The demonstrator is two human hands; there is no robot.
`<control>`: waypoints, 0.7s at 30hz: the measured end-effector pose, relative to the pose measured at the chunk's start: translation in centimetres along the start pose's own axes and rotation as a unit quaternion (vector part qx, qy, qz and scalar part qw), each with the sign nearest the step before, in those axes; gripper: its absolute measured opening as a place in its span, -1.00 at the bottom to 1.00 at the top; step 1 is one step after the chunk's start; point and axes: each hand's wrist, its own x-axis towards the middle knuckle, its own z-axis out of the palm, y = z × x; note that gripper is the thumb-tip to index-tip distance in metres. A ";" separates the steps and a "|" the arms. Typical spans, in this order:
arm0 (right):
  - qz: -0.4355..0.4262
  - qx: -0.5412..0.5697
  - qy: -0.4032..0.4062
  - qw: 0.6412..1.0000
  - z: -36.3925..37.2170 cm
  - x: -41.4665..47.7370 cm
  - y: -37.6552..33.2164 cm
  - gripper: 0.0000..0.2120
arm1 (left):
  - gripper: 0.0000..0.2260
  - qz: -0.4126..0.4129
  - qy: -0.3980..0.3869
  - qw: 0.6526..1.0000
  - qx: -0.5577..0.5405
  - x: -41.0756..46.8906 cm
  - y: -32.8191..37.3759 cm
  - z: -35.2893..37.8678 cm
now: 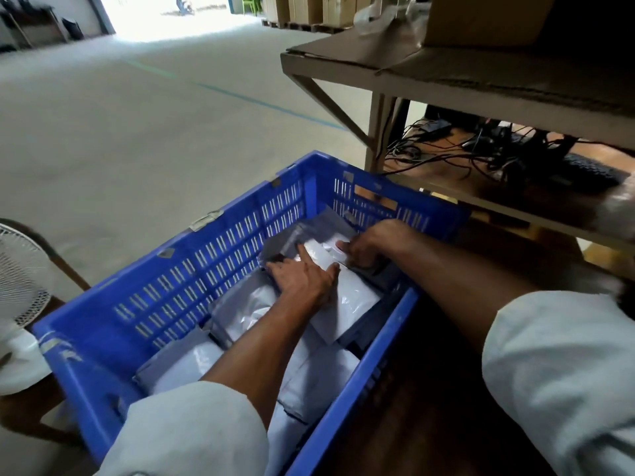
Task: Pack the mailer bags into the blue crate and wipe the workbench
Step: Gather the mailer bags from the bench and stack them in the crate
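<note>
A blue slotted crate (213, 255) stands beside the dark workbench (429, 389) and holds several white and grey mailer bags (240, 314). Both my arms reach into its far end. My left hand (302, 280) lies flat with straight fingers on the topmost white mailer bag (347, 304). My right hand (371, 242) has its fingers curled over that same bag's far edge, close to the crate's far wall. The bags under my arms are partly hidden.
A two-level bench (446, 87) with cardboard on top and tangled cables (481, 149) and a keyboard (591, 173) on its lower shelf stands behind the crate. A white fan (20, 269) sits at the left. Open concrete floor stretches beyond the crate.
</note>
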 end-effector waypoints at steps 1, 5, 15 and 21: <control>-0.026 0.021 -0.017 0.999 -0.2 -0.9 0.0 -0.46 | -0.14 -0.001 -0.004 1.000 -0.018 -0.3 0.0 -0.2; 0.019 0.169 0.065 0.983 -1.5 -5.0 -0.3 -0.68 | -0.18 0.027 0.010 0.999 -0.037 -1.8 -0.2 -2.5; 0.103 0.320 0.457 0.823 3.8 -22.6 2.0 -0.63 | -0.50 0.275 0.210 0.936 -0.063 -15.8 6.7 -8.2; 0.238 0.382 0.436 0.779 19.8 -35.7 3.1 -0.69 | -0.56 0.386 0.174 0.902 -0.082 -26.7 10.9 0.3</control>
